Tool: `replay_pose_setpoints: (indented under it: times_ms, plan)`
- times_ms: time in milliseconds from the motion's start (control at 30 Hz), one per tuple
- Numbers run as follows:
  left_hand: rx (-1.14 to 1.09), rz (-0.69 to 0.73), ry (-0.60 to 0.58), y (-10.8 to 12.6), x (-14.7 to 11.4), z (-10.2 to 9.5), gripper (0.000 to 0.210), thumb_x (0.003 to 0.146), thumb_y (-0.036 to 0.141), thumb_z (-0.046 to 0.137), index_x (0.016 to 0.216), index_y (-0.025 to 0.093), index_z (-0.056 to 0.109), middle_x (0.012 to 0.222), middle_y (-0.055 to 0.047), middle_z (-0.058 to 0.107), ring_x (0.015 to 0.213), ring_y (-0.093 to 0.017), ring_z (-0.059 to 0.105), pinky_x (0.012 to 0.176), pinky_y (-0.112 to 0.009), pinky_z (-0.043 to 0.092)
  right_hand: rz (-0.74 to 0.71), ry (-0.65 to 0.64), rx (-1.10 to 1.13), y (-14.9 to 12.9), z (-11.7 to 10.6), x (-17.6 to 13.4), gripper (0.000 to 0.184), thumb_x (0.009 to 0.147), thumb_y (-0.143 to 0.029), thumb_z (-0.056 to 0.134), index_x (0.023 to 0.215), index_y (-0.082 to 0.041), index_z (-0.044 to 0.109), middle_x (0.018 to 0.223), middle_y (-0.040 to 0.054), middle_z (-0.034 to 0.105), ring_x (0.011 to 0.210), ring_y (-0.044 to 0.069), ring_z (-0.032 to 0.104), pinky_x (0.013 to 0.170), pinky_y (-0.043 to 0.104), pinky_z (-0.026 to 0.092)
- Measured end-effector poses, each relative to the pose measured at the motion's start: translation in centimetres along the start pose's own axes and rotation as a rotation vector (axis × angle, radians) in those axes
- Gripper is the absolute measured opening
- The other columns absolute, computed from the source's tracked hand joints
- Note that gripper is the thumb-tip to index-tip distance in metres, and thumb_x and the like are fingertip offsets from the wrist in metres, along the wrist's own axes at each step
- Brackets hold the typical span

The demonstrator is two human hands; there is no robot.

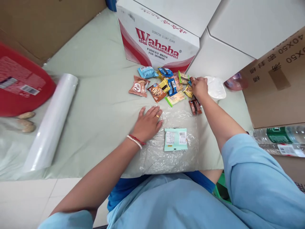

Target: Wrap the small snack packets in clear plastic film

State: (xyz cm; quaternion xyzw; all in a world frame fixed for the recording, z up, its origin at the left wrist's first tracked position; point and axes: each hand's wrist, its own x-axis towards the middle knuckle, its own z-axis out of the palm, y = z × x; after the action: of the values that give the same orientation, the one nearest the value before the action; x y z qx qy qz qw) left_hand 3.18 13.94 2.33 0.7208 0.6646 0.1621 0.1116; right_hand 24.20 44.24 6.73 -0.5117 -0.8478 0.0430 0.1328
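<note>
My left hand [148,123] lies flat, fingers stretched, on the left edge of a clear plastic bag [152,156] near the table's front. On that bag rests a mint-green snack packet [175,139], its printed back facing up. My right hand [199,87] reaches to the right end of a pile of small wrapped snacks [172,86]. Its fingers are bent around or against a small brown-red packet [192,80], mostly hidden by the hand. Just below that hand lies a dark brown snack packet [195,107]. A brown packet [139,86] sits at the pile's left end.
A white bowl [215,88] stands right of my right hand. Behind the pile is a Wahaha water carton [157,41]. To the left lie a roll of clear plastic [51,124], a red container [22,81] and several peanuts [26,121]. Plastic bottles [281,135] lie at right.
</note>
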Motion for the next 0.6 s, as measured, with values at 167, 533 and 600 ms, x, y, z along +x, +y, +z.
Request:
replay_pose_setpoints:
  times_ms: [167, 533, 600]
  plan:
    - [-0.013, -0.011, 0.006, 0.0, 0.0, 0.0, 0.054, 0.108, 0.039, 0.035, 0.156, 0.019, 0.051, 0.169, -0.014, 0.044, 0.158, -0.031, 0.039, 0.132, -0.064, 0.019, 0.158, 0.235, 0.216, -1.6, -4.1, -2.7, 0.023, 0.105, -0.024, 0.044, 0.105, -0.016, 0.066, 0.124, 0.0175, 0.065, 0.117, 0.026, 0.058, 0.111, 0.045, 0.045]
    - [-0.062, -0.027, -0.008, 0.0, 0.1, 0.1, 0.055, 0.107, 0.037, 0.038, 0.157, 0.018, 0.05, 0.169, -0.014, 0.045, 0.159, -0.03, 0.037, 0.133, -0.062, 0.014, 0.568, -0.206, 1.087, -8.6, -6.1, -26.0, 0.043, 0.079, -0.064, 0.082, 0.086, -0.024, 0.066, 0.074, -0.0022, 0.064, 0.059, 0.014, 0.063, 0.052, 0.028, 0.062]
    - [-0.054, -0.023, -0.014, 0.1, 0.1, 0.1, 0.055, 0.107, 0.037, 0.037, 0.157, 0.017, 0.05, 0.169, -0.014, 0.044, 0.159, -0.03, 0.036, 0.133, -0.062, 0.014, 0.6, -0.193, 1.1, -9.8, -5.4, -28.2, 0.041, 0.084, -0.064, 0.078, 0.089, -0.024, 0.067, 0.08, -0.001, 0.067, 0.066, 0.016, 0.065, 0.058, 0.031, 0.066]
